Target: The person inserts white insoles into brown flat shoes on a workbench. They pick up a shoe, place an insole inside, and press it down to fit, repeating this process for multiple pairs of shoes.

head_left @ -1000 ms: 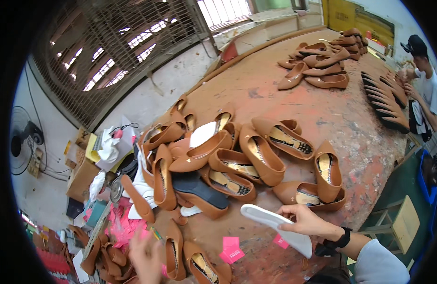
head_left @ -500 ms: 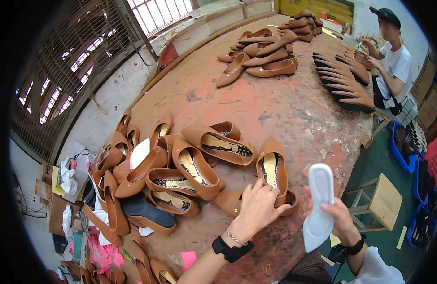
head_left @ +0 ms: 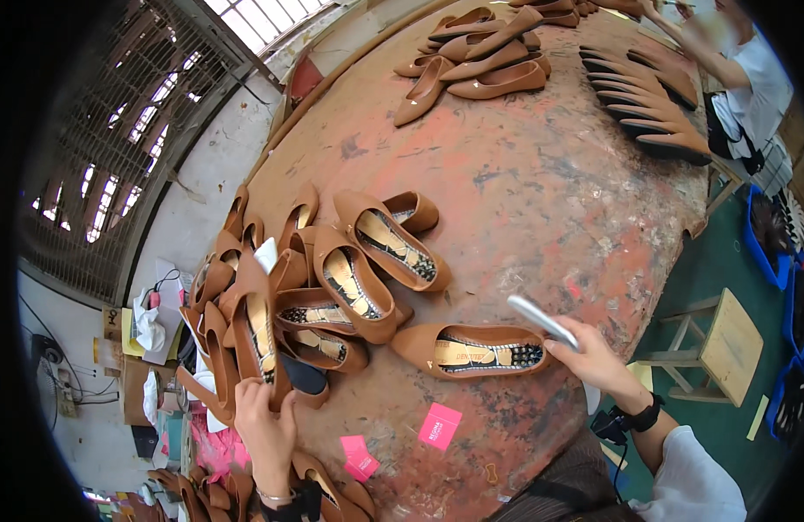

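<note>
Left hand (head_left: 264,426) fingers grip the heel of a brown shoe (head_left: 256,329) at the near side of a shoe pile (head_left: 343,277) on the table (head_left: 515,200). The right hand (head_left: 599,360) pinches a white insole (head_left: 541,320), nearly edge-on, beside the heel of a lone shoe (head_left: 411,345) whose toe points left; pink cards (head_left: 439,426) lie nearer the person.

White print marks the pink square paper card (head_left: 440,426) at the near side; lettering also marks the golden insole (head_left: 467,352) inside the brown pointed shoe (head_left: 470,373) beyond.
</note>
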A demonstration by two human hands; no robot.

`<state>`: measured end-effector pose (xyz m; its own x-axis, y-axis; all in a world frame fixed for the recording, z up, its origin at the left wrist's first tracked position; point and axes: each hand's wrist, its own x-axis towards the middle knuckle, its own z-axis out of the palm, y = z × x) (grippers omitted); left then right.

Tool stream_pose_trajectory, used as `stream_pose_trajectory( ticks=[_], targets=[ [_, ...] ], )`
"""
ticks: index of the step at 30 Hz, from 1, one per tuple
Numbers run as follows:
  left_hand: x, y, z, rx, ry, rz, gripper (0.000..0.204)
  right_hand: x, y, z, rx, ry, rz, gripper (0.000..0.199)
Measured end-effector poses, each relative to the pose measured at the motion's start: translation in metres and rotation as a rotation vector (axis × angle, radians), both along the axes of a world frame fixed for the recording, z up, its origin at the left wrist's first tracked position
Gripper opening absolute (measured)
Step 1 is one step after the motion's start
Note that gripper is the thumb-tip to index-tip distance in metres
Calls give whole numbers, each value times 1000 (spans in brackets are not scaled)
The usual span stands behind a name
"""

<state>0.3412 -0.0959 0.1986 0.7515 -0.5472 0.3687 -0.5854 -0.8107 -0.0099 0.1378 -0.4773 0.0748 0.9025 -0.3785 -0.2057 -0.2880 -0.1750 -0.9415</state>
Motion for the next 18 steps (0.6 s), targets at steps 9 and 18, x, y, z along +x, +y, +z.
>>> stream_pose_trajectory(
  ticks=[9, 18],
  targets=[
    [19, -108, -33, -68, 215, -236, 61, 5, 21, 24, -192, 101, 63, 43],
    [37, -175, -94, 185, 197, -288, 36, 4, -21, 13, -268, -67, -322, 32]
  ],
)
